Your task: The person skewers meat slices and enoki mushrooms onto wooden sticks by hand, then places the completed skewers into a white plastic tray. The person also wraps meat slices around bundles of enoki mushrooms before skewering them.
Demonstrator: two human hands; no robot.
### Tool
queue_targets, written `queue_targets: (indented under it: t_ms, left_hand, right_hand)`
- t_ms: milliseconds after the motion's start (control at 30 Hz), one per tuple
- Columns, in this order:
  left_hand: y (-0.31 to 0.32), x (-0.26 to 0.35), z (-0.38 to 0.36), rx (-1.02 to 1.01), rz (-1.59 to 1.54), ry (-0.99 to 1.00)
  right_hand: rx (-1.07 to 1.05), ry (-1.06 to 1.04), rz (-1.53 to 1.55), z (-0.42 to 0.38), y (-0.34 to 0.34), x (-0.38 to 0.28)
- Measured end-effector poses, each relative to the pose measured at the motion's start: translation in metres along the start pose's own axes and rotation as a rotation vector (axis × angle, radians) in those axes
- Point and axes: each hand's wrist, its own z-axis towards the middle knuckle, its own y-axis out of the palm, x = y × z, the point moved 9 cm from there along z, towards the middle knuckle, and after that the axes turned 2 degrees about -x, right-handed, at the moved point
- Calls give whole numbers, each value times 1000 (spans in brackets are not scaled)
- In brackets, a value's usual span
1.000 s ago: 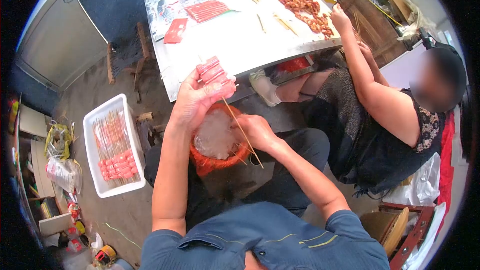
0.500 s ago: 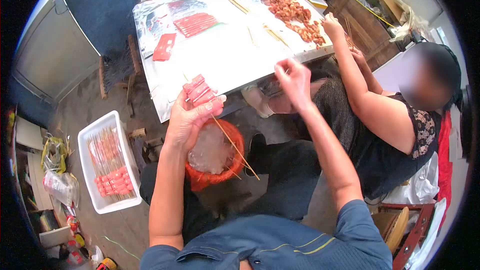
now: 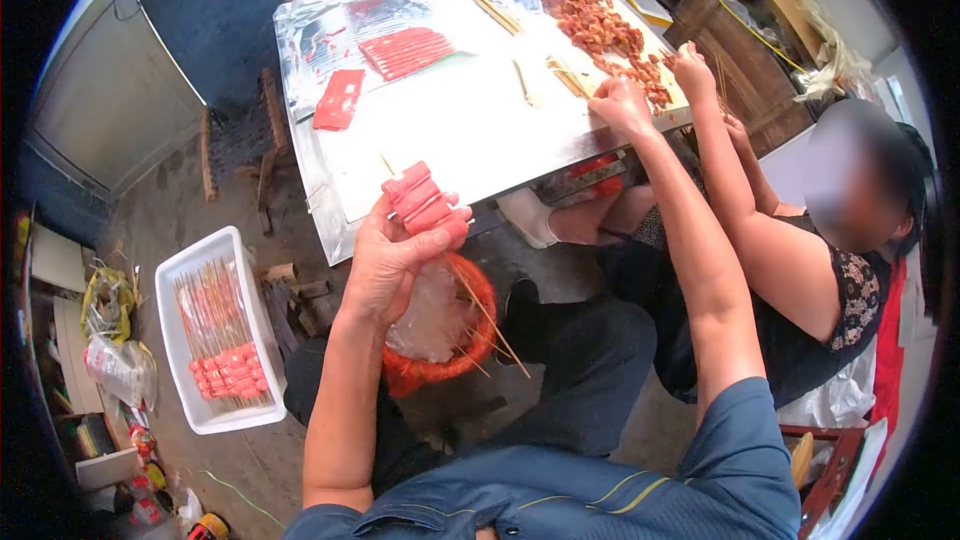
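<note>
My left hand (image 3: 392, 258) is closed round a meat skewer (image 3: 422, 202), with pink folded pieces threaded near its upper end. The bare stick runs down past an orange-rimmed tub (image 3: 484, 325) lined with clear plastic. At the table's near right edge my right hand (image 3: 622, 106) has its fingers bent together; whatever they hold, if anything, is hidden. Just left of it lie bare bamboo sticks (image 3: 568, 78). Farther left on the white table (image 3: 450, 120) are a flat pink slab (image 3: 340, 100) and a row of pink strips (image 3: 405, 52).
A white bin (image 3: 240, 240) on the floor at left holds several finished skewers. Reddish-brown meat chunks (image 3: 600, 15) are heaped at the table's right side. A co-worker (image 3: 790, 270) sits at right, hands by that heap. More sticks (image 3: 498, 14) lie at the back.
My right hand has gone forward and right, from beyond the table's front edge to beside the bamboo sticks. My left hand still holds the skewer, slightly shifted right in view.
</note>
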Motion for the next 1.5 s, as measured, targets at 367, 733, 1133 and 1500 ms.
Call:
queue_targets:
  t_ms: [367,733,1133,1500]
  left_hand:
    - [8,4,-3,-51,21,15]
    - [-6,4,2,9,18,88]
    - [-10,6,-3,-45,11,102]
    - [-2,11,-13,-185,-76,138]
  right_hand:
    - [-109,-36,-10,-15,-6,-5]
    - [-197,92,583,-121,-26,-10]
    - [-110,269,1114,-326,31,-50]
    - [-299,71,970,-367,59,-95]
